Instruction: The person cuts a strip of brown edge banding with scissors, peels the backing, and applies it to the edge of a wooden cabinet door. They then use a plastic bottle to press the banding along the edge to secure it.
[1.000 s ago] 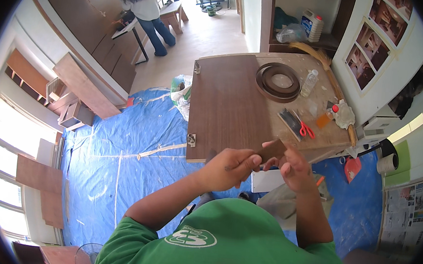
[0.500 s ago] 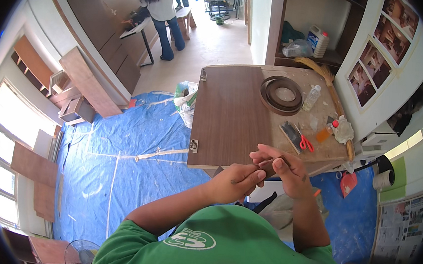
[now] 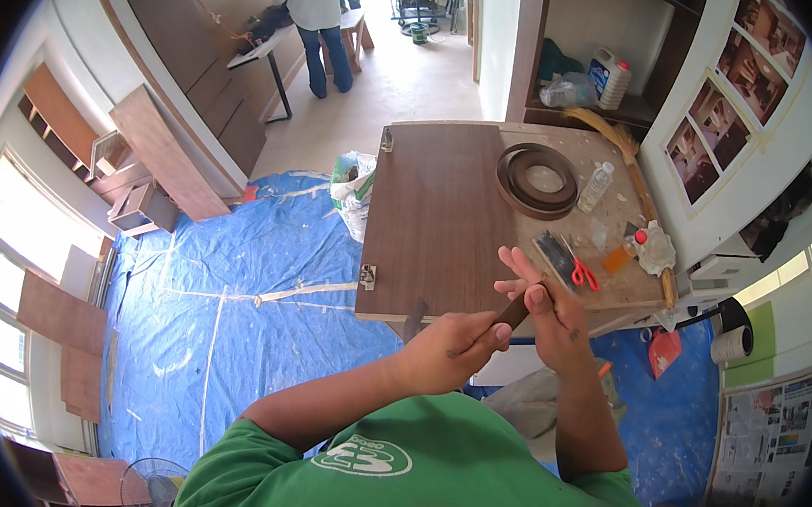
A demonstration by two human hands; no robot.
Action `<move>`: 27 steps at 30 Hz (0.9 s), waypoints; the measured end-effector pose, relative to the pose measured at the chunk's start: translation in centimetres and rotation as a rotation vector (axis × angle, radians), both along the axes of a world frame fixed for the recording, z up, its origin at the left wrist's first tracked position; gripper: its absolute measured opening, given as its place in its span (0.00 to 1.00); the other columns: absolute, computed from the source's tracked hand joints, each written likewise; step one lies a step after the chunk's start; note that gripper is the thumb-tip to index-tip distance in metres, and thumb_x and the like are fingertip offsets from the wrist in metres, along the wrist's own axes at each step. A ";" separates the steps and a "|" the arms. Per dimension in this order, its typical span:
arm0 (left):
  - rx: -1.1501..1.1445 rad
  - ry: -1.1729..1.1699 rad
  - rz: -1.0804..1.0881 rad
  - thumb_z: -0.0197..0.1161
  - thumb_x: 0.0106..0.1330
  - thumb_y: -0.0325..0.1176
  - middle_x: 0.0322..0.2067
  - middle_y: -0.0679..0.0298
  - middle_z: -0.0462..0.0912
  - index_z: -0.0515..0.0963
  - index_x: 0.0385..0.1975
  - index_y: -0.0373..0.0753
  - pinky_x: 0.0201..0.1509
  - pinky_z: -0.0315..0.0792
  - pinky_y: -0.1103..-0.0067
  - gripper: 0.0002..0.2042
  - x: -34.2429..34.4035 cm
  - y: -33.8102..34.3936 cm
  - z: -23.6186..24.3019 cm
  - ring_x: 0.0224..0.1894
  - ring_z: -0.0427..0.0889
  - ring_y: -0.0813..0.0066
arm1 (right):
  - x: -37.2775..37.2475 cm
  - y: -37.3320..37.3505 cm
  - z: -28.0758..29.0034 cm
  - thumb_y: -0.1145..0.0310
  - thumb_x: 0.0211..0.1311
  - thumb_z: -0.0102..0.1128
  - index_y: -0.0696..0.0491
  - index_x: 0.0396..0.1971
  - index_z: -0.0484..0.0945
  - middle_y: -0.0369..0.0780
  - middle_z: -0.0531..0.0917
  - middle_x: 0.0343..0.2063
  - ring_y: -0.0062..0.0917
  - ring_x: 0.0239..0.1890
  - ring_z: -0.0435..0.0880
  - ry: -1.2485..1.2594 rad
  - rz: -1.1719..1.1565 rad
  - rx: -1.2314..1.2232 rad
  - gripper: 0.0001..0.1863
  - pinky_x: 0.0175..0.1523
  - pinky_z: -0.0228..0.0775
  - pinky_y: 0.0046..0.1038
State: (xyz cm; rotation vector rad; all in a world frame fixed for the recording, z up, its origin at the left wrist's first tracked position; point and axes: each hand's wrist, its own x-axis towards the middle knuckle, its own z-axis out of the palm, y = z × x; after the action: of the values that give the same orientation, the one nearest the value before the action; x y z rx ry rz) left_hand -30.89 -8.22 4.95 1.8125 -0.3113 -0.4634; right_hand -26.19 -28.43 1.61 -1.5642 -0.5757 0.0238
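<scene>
My left hand point(image 3: 453, 348) is closed around a short dark-brown strip point(image 3: 516, 312). My right hand point(image 3: 553, 318) touches the strip's upper end near the thumb, its other fingers stretched out and apart. Beyond them on the workbench point(image 3: 546, 236) lie a brown wood panel point(image 3: 437, 218) with metal hinges along its left edge, a coil of brown edging point(image 3: 515, 195), red-handled scissors point(image 3: 585, 275) beside a dark flat piece, a clear bottle point(image 3: 594, 185), an orange-liquid bottle point(image 3: 620, 256) and a straw broom point(image 3: 641, 177).
Blue sheeting point(image 3: 180, 331) covers the floor, with a white sack point(image 3: 351, 197) left of the bench. Boards point(image 3: 161, 148) lean at the left. A person in a white top point(image 3: 311, 8) stands at a narrow table, another partly hidden behind. A shelf with jugs point(image 3: 610, 84) is at back right.
My hands have turned with the strip, and my right fingers have lifted and stretched out. The person in the white top has bent further over the table.
</scene>
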 end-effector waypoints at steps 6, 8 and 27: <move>0.080 -0.111 0.004 0.50 0.84 0.45 0.25 0.51 0.78 0.78 0.41 0.33 0.38 0.73 0.63 0.19 0.2 -0.4 -0.8 0.28 0.80 0.56 | 0.7 0.1 -1.2 0.52 0.84 0.50 0.58 0.71 0.72 0.46 0.82 0.65 0.32 0.51 0.89 -0.101 -0.150 -0.179 0.29 0.59 0.78 0.32; 0.069 -0.072 0.007 0.49 0.85 0.44 0.23 0.58 0.76 0.78 0.41 0.34 0.34 0.72 0.68 0.19 0.5 -0.1 -1.4 0.25 0.78 0.66 | 0.9 0.0 -1.7 0.52 0.84 0.50 0.59 0.72 0.71 0.47 0.82 0.65 0.33 0.51 0.89 -0.144 -0.189 -0.262 0.29 0.59 0.79 0.33; -0.574 -0.237 0.161 0.59 0.75 0.21 0.49 0.56 0.84 0.68 0.66 0.35 0.59 0.81 0.69 0.21 3.0 1.5 -1.0 0.53 0.87 0.66 | -1.6 1.6 -4.7 0.61 0.82 0.56 0.59 0.41 0.79 0.35 0.79 0.29 0.22 0.30 0.80 0.520 0.489 0.114 0.15 0.41 0.76 0.29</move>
State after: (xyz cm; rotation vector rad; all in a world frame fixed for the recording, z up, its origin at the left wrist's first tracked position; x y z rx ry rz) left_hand -27.88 -6.67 3.96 1.3131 -0.4091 -0.0305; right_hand -27.79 -26.85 -3.08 -1.2079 -0.5166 0.7335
